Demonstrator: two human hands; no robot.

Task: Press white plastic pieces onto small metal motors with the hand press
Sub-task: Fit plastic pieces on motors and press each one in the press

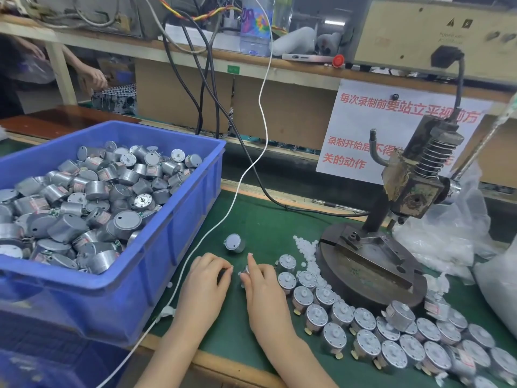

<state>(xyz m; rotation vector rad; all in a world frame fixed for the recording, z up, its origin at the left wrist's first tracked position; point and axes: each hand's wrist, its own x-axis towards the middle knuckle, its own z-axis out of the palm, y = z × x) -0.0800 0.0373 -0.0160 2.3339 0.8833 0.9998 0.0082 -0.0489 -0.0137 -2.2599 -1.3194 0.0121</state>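
Both hands rest on the green mat near the front edge. My left hand (208, 278) has its fingers curled over something dark that I cannot make out. My right hand (258, 278) pinches a small metal motor (246, 269), index finger stretched forward. A lone motor (235, 242) lies on its side just beyond the hands. Loose white plastic pieces (306, 249) are heaped against the round base of the hand press (372, 264). Rows of motors with white pieces on top (363, 320) curve along the press base to the right.
A blue bin (179, 247) full of motors fills the left side. A white cable (223, 219) and black cables cross the mat. Clear plastic bags (461, 233) lie at the right. A printed paper sign (391, 130) hangs behind the press. Another person's hand (92, 77) is at the back left.
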